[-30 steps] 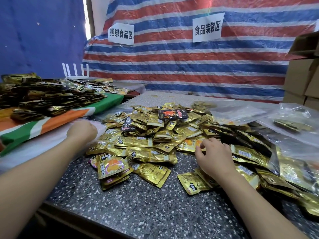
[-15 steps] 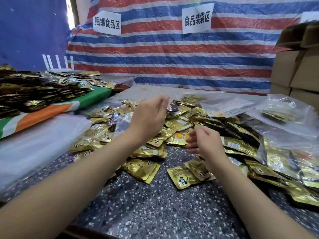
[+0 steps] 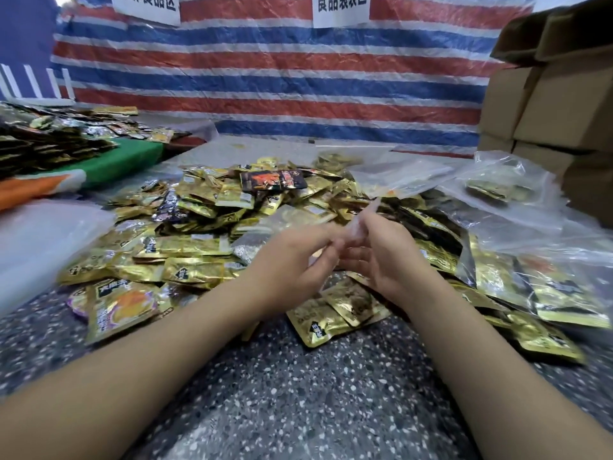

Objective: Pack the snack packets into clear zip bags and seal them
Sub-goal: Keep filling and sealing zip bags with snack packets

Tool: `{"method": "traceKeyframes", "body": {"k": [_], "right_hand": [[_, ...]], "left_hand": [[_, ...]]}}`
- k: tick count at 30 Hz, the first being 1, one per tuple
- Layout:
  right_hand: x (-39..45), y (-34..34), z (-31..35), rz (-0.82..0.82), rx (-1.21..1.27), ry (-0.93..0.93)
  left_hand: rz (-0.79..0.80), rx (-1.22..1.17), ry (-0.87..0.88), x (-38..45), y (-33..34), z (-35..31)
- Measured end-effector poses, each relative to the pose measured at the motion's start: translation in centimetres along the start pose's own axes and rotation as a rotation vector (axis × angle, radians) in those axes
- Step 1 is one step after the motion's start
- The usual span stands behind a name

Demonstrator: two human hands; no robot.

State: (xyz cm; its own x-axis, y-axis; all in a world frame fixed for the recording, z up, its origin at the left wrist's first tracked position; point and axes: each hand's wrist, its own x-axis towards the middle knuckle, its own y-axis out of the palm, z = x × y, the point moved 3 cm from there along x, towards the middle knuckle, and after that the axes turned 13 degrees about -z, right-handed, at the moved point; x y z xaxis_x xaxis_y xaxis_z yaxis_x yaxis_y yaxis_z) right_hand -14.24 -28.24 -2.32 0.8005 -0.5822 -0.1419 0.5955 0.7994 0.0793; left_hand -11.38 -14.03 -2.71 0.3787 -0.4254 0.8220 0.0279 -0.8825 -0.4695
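Observation:
A big heap of gold foil snack packets (image 3: 212,247) covers the middle of the speckled table (image 3: 298,393). My left hand (image 3: 292,260) and my right hand (image 3: 381,257) meet over the near side of the heap. Between them they pinch an empty clear zip bag (image 3: 363,215), whose edge sticks up past my right fingers; motion blur hides the exact grip. The bag's thin film lies over the packets to the left of my hands. A few loose gold packets (image 3: 331,313) lie just under my wrists.
A stack of empty clear bags (image 3: 46,244) lies at the left. Clear bags filled with packets (image 3: 547,277) lie at the right, below cardboard boxes (image 3: 547,104). Another packet pile (image 3: 46,144) sits on a green and orange cloth at far left. A striped tarp hangs behind.
My left hand came from the bag stack at the left across to the middle with a clear bag. My right hand lifted off the packets, and both now hold the bag together.

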Motion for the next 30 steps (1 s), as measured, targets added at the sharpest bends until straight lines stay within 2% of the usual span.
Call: {"method": "traceKeyframes", "body": {"k": [4,7,11,18,24,30], "right_hand": [[0.0,-0.5,0.2,0.036,-0.011,-0.038],[-0.1,-0.6,0.3,0.135,-0.091,-0.074],[-1.1,-0.3,0.4,0.251,-0.130,-0.098],[-2.1,-0.3,1.2,0.376,-0.178,-0.104],[-2.0,-0.5,1.1,0.347,-0.256,-0.152],[-2.4,-0.3,0.8,0.434,-0.380,-0.216]], "left_hand": [[0.029,-0.040,-0.137,-0.3,-0.2,0.0],[-0.075,-0.145,-0.255,-0.1,-0.6,0.0],[-0.149,-0.101,-0.304,0.1,-1.0,0.7],[-0.015,-0.142,-0.349,0.1,-0.7,1.5],[0.133,-0.158,-0.371,-0.3,-0.4,1.3],[0.111,-0.094,-0.332,-0.2,-0.9,1.2]]}}
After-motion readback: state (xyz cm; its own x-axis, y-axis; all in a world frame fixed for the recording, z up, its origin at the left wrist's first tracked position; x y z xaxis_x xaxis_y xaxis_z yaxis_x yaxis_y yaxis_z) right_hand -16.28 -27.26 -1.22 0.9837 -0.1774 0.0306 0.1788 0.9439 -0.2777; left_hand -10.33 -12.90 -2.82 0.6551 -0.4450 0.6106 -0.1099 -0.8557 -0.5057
